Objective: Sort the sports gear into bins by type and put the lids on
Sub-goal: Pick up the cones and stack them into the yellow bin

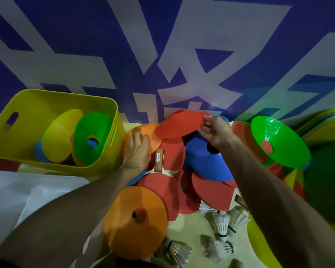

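A pile of flat disc cones lies on the table. My right hand (216,132) pinches the rim of a red disc cone (179,124) and holds it lifted above the pile. My left hand (137,149) rests with spread fingers on an orange disc cone (153,133) beside the yellow bin (52,101). The bin holds several cones, among them a green one (91,138) and a yellow one (60,134). A table tennis paddle (169,157) with red rubber lies in the pile next to my left hand. A blue cone (203,159) sits under my right wrist.
An upturned green cone (278,140) stands at the right. A large orange cone (135,221) lies near me. Several white shuttlecocks (219,221) are scattered at the front. A white sheet (27,192) covers the left front. A blue and white wall rises behind.
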Demonstrator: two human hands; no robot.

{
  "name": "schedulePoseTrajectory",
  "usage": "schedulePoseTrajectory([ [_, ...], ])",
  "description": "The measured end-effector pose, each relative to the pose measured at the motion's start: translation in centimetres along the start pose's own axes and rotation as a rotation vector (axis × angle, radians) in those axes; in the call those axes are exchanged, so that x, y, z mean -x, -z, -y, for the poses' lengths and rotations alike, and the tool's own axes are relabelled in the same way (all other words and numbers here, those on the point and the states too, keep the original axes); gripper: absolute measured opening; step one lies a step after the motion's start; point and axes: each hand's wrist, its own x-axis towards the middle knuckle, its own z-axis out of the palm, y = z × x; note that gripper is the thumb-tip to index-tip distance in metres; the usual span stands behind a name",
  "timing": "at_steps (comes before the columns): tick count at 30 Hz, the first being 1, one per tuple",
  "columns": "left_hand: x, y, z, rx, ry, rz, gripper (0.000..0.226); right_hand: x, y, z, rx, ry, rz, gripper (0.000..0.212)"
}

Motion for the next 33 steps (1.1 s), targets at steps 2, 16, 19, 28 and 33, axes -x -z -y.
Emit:
schedulePoseTrajectory([
  [2,-0.3,0.8,0.2,-0.021,-0.061,-0.004,0.052,0.3,-0.5,0.0,-0.05,0.004,0.038,0.014],
  [16,-0.2,11.8,-2.9,-0.406,-0.289,-0.068,0.025,6.4,-1.8,3.9,-0.054,0.258,0.143,0.014],
  [19,0.4,14.7,-2.5,-0.35,-0.231,-0.092,0.02,8.5,-2.4,4.7,-0.051,0.329,0.2,0.02],
  [28,2.7,23.4,3.4,0.358,0.112,-0.309,0.023,14.3,-8.5,4.7,-0.05,0.418,0.378,0.014],
  [33,5.5,26.2,9.6,0.6,0.269,-0.349,0.018,16.5,-13.8,2.9,-0.045,0.412,0.473,0.021],
])
